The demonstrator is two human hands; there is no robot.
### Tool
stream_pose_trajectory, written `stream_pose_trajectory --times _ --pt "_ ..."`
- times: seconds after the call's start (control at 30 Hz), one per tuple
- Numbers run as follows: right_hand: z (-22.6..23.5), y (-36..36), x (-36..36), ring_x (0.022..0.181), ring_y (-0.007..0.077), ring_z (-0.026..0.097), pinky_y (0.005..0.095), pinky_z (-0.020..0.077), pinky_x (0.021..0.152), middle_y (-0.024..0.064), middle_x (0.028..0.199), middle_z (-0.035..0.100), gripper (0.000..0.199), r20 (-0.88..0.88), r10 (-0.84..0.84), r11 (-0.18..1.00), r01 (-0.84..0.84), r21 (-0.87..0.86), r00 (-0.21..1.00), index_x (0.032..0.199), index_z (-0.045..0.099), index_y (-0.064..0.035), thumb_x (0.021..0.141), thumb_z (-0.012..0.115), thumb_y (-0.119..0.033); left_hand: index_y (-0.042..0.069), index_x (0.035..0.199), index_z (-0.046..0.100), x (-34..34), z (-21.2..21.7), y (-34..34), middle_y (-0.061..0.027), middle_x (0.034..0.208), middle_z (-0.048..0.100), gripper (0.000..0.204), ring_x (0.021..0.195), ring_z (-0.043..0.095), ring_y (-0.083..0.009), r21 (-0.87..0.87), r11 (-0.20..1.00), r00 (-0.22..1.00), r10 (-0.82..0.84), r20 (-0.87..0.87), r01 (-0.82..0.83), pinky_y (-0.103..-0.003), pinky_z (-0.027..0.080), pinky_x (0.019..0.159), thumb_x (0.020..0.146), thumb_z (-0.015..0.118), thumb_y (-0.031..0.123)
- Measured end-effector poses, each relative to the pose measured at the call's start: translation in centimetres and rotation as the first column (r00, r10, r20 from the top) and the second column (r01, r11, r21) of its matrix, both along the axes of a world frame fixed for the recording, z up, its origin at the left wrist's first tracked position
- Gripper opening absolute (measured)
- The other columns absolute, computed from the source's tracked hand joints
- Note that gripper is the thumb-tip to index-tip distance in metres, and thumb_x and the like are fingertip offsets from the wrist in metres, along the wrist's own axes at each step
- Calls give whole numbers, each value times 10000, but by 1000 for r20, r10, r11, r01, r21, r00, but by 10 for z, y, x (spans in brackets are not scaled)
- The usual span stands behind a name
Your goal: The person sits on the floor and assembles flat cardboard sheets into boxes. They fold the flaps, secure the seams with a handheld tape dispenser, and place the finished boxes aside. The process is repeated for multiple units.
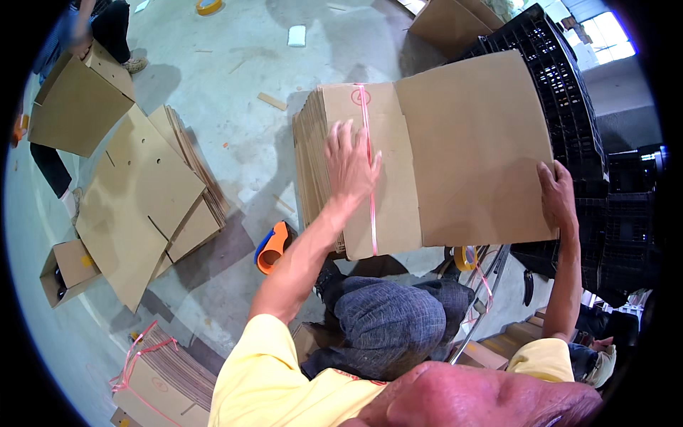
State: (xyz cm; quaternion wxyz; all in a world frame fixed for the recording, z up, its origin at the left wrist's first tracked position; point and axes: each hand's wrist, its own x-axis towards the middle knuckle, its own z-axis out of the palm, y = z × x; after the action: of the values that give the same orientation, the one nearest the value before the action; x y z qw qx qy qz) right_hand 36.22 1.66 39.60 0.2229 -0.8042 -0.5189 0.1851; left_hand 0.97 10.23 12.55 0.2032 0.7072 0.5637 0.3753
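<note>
1. Our left hand [350, 162] lies flat with fingers spread on the strapped bundle of flattened cartons [356, 178], beside its pink strap [370, 178], steadying it.
2. Our right hand [557, 193] grips the right edge of the top carton sheet [473, 142], fingers curled behind it, which separates it from the bundle.
3. The bundle stands on the concrete floor [249, 92], against black crates [569, 107]; an orange tape dispenser [272, 248] lies at its lower left corner.

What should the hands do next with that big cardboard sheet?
Probably lift the top cardboard sheet clear of the bundle. The right hand already grips its edge, while the left hand lies flat on the stack beside the pink strap, holding it down.
</note>
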Motion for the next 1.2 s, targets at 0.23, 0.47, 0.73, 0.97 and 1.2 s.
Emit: stream_pose_trajectory --times 0.23,0.47,0.73,0.97,1.2 --pt "-167 -39 156 947 401 650 464 486 835 262 982 666 396 437 -60 998 61 12 897 972 621 35 1070 582 -347 -1 1411 582 -3 -42 28 -246 1584 423 630 1498 331 -414 73 996 996 -45 -75 51 -572 315 1200 862 777 238" --pt "-182 -55 152 787 244 557 415 479 758 163 840 627 409 83 -211 969 220 -110 974 970 635 21 1079 597 -371 29 1469 577 4 -20 -18 -227 1601 443 673 1551 302 -431 76 964 955 -238 -176 255 -561 191 1295 917 694 396" --pt "-162 -57 182 1076 506 652 519 508 914 316 1087 698 470 469 -224 956 285 -62 854 1079 679 41 1067 571 -416 48 1555 485 1 -40 22 -146 1648 430 695 1563 327 -300 51 876 768 -390 -508 479 -539 179 1304 993 586 444" --pt "-70 -72 135 736 276 537 415 505 745 199 848 669 389 483 -189 982 164 95 855 1005 667 45 1053 656 -340 36 1072 709 -27 -25 32 -160 1257 648 259 1365 518 -353 315 798 845 -409 -343 514 -526 352 1226 839 653 135" --pt "4 -82 62 704 223 419 401 446 662 147 740 503 514 465 -209 971 125 204 860 894 558 54 1063 645 -423 30 1151 667 -34 -28 19 -153 1250 620 333 1348 508 -357 205 871 890 -407 -207 446 -515 376 1199 846 714 156"
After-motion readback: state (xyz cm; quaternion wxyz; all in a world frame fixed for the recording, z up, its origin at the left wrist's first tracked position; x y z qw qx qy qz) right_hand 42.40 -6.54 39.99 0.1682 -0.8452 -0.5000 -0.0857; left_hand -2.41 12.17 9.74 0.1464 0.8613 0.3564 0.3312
